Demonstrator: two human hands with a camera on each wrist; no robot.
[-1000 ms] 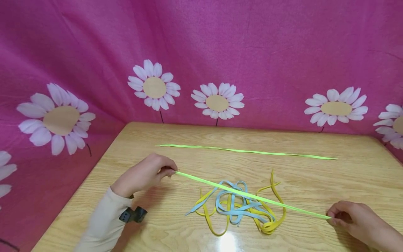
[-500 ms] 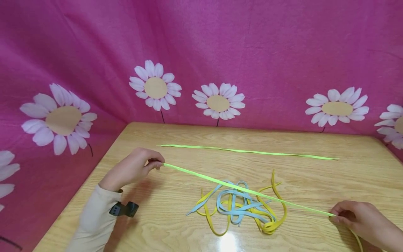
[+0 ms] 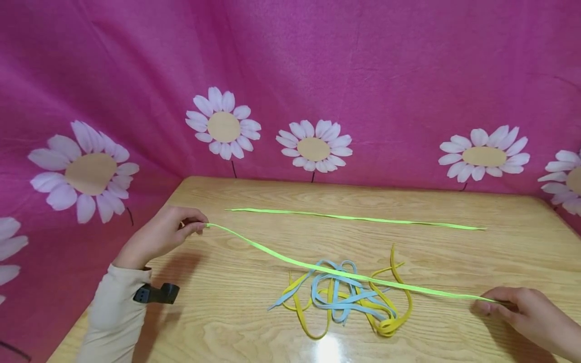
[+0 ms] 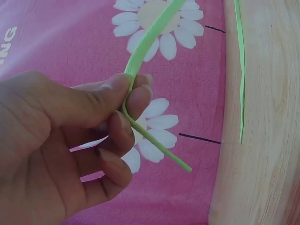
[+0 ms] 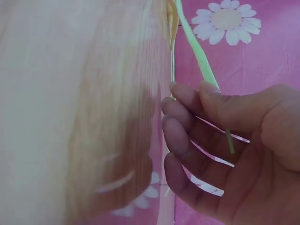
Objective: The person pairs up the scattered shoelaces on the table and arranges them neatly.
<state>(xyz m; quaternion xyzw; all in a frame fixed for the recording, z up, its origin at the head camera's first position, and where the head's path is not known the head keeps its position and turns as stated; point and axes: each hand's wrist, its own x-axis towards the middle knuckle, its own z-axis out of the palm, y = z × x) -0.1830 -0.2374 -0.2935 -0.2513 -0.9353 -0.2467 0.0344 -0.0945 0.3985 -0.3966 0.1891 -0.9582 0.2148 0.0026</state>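
A neon green shoelace (image 3: 290,260) stretches between my two hands, passing over a loose pile of laces in the head view. My left hand (image 3: 159,234) pinches it near one end between thumb and fingers. In the left wrist view, a short tail of the green shoelace (image 4: 164,149) sticks out below the left hand (image 4: 89,122). My right hand (image 3: 522,307) pinches the other end, and in the right wrist view the lace tip pokes out under the thumb of the right hand (image 5: 243,117). The lace sags slightly near the left hand.
A second neon green shoelace (image 3: 354,218) lies straight across the far part of the wooden table (image 3: 254,333). Light blue shoelaces (image 3: 333,306) and yellow shoelaces (image 3: 386,330) lie tangled in the middle. A pink cloth with daisies (image 3: 386,91) hangs behind and at left.
My left hand has moved left and away from me with its lace end, which has gone from taut to slightly slack. The right hand has shifted slightly right. The other laces lie unchanged.
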